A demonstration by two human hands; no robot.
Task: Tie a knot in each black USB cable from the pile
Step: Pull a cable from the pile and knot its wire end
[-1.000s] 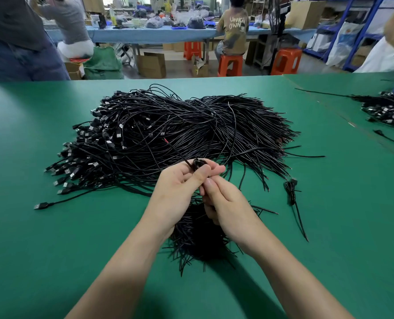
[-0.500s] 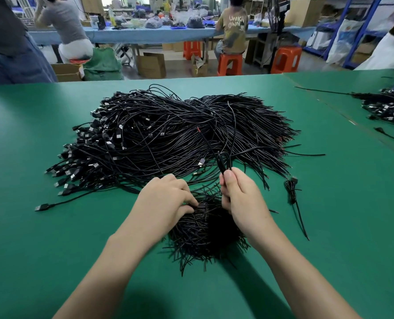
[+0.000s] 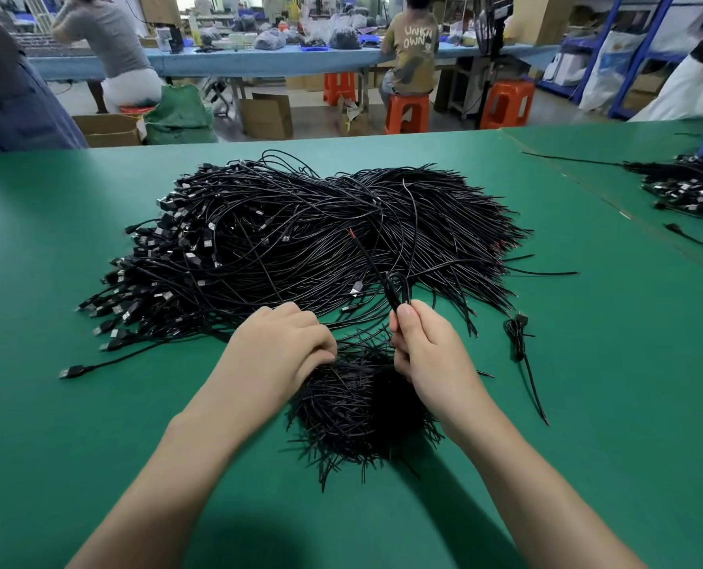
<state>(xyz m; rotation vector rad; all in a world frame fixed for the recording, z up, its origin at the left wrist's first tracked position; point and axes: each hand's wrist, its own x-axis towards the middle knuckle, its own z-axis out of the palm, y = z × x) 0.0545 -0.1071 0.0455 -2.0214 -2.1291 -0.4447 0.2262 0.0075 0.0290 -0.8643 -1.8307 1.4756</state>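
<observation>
The doubled-over cable (image 3: 397, 287) is pinched in the right hand (image 3: 428, 351) grip, ctr frame. Its loop is held upright, clear of the table (image 3: 95, 445), prob. so the knot can be worked or checked. The left hand (image 3: 280, 351) is laid knuckles-up, fingers curled, at the near edge of the pile (image 3: 300, 240); whether its grip holds anything cannot be told. A separate heap (image 3: 362, 408) is kept btwn the wrists, lower ctr, presumably finished pcs, apart from untied stock. One coiled cable (image 3: 518, 338) lies alone, right of ctr.
</observation>
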